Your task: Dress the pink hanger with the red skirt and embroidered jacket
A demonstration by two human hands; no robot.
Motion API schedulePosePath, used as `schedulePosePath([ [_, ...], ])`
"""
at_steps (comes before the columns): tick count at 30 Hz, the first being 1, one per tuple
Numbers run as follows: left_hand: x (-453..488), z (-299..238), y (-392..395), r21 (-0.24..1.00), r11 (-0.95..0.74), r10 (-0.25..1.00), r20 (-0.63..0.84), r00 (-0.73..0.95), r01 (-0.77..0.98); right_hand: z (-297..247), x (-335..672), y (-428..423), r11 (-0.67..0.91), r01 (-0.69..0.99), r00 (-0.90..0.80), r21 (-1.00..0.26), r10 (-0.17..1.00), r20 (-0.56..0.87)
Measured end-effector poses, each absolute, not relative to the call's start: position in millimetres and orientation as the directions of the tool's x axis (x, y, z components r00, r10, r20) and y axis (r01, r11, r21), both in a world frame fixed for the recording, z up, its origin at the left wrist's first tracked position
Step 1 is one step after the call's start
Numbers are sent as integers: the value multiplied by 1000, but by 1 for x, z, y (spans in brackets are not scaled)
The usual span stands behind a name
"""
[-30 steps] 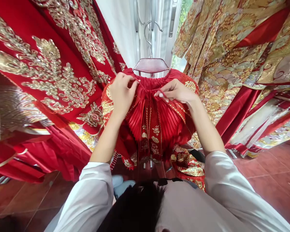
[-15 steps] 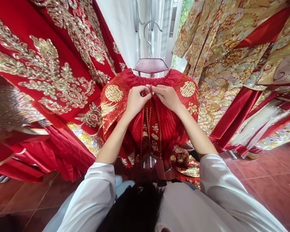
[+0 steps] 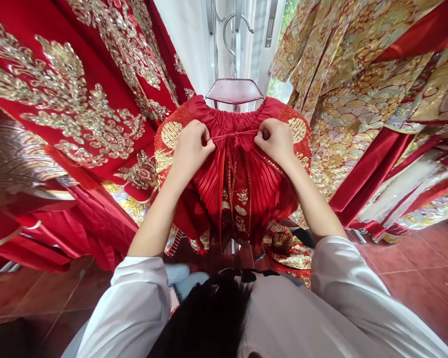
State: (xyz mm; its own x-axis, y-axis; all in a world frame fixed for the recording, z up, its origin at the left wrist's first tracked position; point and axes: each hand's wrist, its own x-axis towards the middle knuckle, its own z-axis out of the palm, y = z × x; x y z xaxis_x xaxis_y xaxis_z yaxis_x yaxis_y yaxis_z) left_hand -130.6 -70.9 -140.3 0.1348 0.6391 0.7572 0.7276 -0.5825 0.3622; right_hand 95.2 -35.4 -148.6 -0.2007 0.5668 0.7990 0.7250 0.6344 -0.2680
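Note:
A red pleated skirt (image 3: pixel 242 191) with gold embroidery hangs from a pink hanger (image 3: pixel 234 90) in front of me. A thin red waist cord (image 3: pixel 234 134) runs taut across its gathered waistband. My left hand (image 3: pixel 189 149) is closed, pinching the cord's left end. My right hand (image 3: pixel 277 140) is closed on the cord's right end. Both hands rest against the skirt's upper front, apart from each other.
Red garments with gold embroidery (image 3: pixel 74 114) hang close on the left. Gold and red brocade robes (image 3: pixel 366 94) hang on the right. A window and white wall (image 3: pixel 194 44) lie behind the hanger. Red floor tiles (image 3: pixel 414 268) are below.
My hands met at the middle of the waistband, then moved apart to the sides, drawing the red cord taut between them.

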Motion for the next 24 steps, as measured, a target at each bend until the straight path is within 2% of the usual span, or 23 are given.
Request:
schedulePosePath([
  [3,-131,-139,-77,489,-589,703,702,110,644,-154,93,-32,675,614,-161,-410,615,772],
  [7,-119,-133,-85,730,-563,813,574,99,387,-157,80,-31,671,226,-190,-706,742,644],
  [9,-115,-133,-85,805,-527,848,521,98,273,-157,78,-30,614,83,-250,-785,775,580],
  [11,-114,-135,-81,829,-517,855,513,78,212,-157,81,-28,603,60,-288,-795,773,565],
  [13,-116,-138,-78,829,-520,852,520,59,205,-155,87,-25,631,120,-295,-767,760,579],
  [16,-120,-140,-75,816,-524,847,528,56,245,-152,92,-25,669,224,-273,-709,741,613],
  [20,-122,-138,-78,786,-543,834,545,82,296,-146,90,-28,727,255,-259,-637,687,679],
  [24,-128,-135,-79,756,-545,830,546,112,362,-141,104,-30,729,320,-282,-606,684,673],
])
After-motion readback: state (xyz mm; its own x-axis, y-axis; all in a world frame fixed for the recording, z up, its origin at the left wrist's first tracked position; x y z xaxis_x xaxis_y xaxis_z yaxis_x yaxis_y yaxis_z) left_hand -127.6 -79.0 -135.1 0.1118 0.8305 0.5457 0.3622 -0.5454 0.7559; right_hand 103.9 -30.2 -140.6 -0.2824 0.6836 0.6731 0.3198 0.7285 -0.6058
